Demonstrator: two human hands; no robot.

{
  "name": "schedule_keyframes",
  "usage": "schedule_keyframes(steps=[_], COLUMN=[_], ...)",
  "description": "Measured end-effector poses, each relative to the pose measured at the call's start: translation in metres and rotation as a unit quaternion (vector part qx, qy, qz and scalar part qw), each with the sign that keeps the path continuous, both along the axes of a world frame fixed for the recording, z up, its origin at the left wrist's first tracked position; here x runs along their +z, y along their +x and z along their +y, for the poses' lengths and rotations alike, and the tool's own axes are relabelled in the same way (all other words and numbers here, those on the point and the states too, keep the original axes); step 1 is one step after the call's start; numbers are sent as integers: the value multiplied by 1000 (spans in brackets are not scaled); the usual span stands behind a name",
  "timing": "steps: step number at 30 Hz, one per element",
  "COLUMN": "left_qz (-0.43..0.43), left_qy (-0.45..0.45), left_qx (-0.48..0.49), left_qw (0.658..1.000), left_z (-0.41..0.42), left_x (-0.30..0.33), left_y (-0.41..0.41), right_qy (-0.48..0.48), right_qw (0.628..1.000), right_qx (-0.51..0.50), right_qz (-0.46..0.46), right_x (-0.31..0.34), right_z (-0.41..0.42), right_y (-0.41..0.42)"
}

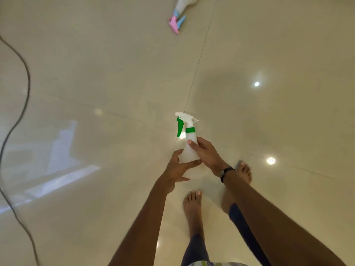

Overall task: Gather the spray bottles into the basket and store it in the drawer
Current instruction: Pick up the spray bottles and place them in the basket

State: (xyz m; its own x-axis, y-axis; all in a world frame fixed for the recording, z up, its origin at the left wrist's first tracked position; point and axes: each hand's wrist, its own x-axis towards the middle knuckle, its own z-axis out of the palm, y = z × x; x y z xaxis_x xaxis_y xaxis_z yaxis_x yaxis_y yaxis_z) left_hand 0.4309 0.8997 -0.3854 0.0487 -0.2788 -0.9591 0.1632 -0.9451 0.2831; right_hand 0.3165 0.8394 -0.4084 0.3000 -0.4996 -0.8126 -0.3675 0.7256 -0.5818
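A white spray bottle with a green trigger and green collar (189,143) is held upright in front of me, above the floor. My left hand (177,168) cups its base from below and the left. My right hand (206,153), with a dark watch on the wrist, wraps the bottle's body from the right. A second white spray bottle with a pink and blue head (179,15) lies on its side on the floor far ahead, cut off by the top edge. No basket or drawer is in view.
The floor is glossy cream tile with grout lines and ceiling-light reflections (270,160). A dark cable (23,96) snakes down the left side. My bare feet (193,204) stand below the hands.
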Motion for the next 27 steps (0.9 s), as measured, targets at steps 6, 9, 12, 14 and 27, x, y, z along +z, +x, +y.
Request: schedule_keyframes(steps=[6, 9, 12, 14, 27], left_qz=[-2, -50, -144, -229, -191], left_qy=[-91, -154, -236, -271, -472], left_qx=[-70, -86, -73, -84, -183], left_qw=[993, 983, 958, 931, 841], left_z=[-110, -172, -241, -287, -581], left_x=[104, 152, 189, 210, 271], left_y=[-34, -58, -87, -103, -115], right_qy=[-56, -115, -200, -240, -427], right_qw=[996, 992, 979, 968, 899], right_qx=[-10, -22, -51, -76, -95], right_qz=[-62, -49, -11, 5, 21], right_x=[123, 177, 222, 246, 332], right_z=[-109, -167, -229, -270, -535], right_y=[-47, -63, -75, -80, -114])
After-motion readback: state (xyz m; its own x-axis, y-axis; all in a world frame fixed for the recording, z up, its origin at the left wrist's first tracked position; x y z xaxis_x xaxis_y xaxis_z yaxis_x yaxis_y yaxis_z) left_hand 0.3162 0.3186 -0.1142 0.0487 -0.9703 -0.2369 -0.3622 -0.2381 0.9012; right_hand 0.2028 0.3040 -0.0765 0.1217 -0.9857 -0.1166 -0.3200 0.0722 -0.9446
